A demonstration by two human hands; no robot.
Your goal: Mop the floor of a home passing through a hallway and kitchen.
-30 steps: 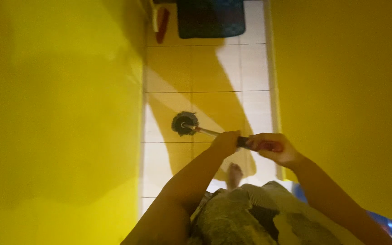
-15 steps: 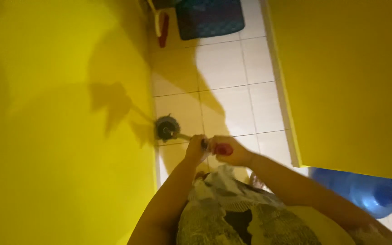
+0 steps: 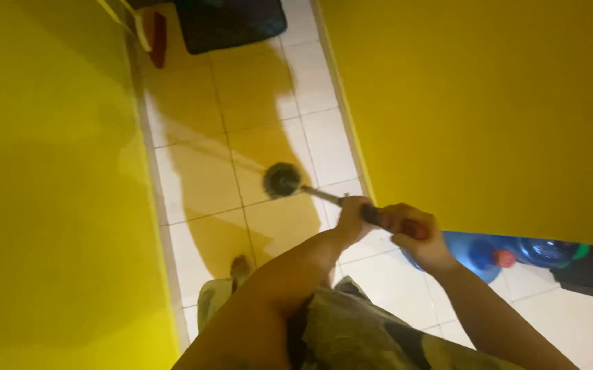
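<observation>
I look down a narrow passage between two yellow walls. A mop with a round dark head [image 3: 281, 179] rests on the white tiled floor [image 3: 200, 178], its thin handle [image 3: 324, 196] slanting up to my hands. My left hand [image 3: 353, 216] grips the handle lower down. My right hand [image 3: 414, 233] is closed over the red grip at the handle's top end. One bare foot [image 3: 239, 266] shows on the tiles below the mop head.
A yellow wall [image 3: 50, 205] runs close on the left, another yellow wall [image 3: 488, 103] on the right. A dark mat [image 3: 231, 24] and a red object [image 3: 158, 38] lie at the far end. Blue water bottles [image 3: 488, 253] lie past the right wall's corner.
The mop head has slid from beside the left wall toward the middle of the floor. The view has swung right, showing more of the blue bottles. Both hands kept their grip.
</observation>
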